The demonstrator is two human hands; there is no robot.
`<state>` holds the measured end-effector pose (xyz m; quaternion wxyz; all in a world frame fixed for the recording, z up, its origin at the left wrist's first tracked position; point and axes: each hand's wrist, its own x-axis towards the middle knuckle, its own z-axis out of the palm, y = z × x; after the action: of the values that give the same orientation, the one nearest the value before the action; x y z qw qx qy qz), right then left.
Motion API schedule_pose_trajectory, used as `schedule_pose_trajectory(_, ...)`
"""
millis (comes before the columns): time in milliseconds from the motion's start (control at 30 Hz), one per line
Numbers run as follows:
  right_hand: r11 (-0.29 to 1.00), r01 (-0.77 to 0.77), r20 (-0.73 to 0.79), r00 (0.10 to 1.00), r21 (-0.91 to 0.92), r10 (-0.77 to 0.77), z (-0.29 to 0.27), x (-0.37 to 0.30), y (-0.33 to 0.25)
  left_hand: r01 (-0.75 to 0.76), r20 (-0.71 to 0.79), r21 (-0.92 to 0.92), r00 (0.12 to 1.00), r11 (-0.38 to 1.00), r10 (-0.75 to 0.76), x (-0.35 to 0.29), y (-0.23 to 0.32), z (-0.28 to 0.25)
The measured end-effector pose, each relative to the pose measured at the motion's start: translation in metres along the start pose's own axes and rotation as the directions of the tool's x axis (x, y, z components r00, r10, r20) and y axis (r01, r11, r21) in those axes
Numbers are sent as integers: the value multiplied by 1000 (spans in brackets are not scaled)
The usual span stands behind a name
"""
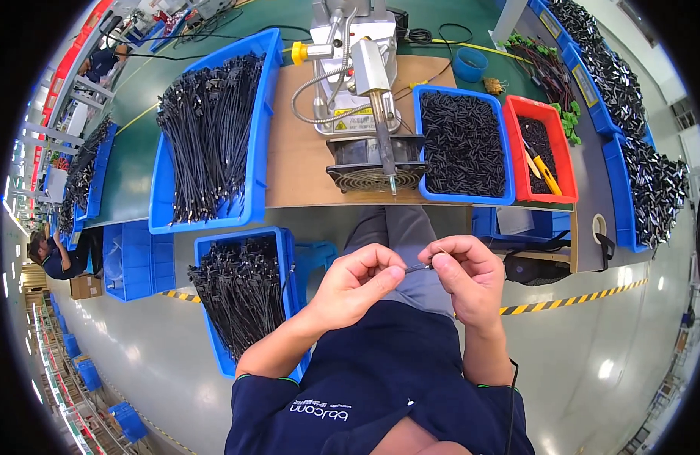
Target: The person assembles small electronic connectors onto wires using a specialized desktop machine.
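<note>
In front of my body, just off the bench edge, my left hand (363, 282) and my right hand (470, 277) face each other. Both are closed in a pinch on one short, thin dark cable (418, 267) that spans the gap between the fingertips. Its ends are hidden by my fingers. Beyond the hands stands a bench machine with a slanted iron-like rod (384, 136), its pointed tip downward. A black fan (369, 167) lies at its foot. To the left a blue bin (162, 189) holds black cables (212, 129).
A blue tray (471, 199) of small black tubes and a red tray (564, 144) with a yellow-handled tool (546, 173) line the bench's right side. Below left, another blue bin (288, 265) holds cables. A blue stool (313, 258) stands beside it. A person (62, 254) sits far left.
</note>
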<state>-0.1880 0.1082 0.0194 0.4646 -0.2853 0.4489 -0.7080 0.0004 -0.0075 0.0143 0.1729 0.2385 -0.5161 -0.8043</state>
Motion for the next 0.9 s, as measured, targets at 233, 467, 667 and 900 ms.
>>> schedule_pose_trajectory(233, 994, 80, 34, 996, -77, -77, -3, 2, 8, 10, -14, -23, 1000, 1000, -11, 5, -7, 1)
schedule_pose_trajectory(467, 982, 46, 72, 997, -184, -33, -5, 7, 5, -11, -22, 11, 1000, 1000, 12, 8, -9, -3)
schedule_pose_trajectory(667, 947, 80, 58, 996, -313, -65, -21, 6, 13, 43, -51, -8, 998, 999, -44, 14, -5, 0)
schedule_pose_trajectory(900, 985, 64, -17, 998, -162, -68, -18, 2, 26, -452, 7, 676, 794, 582, 608, 31, -4, 8)
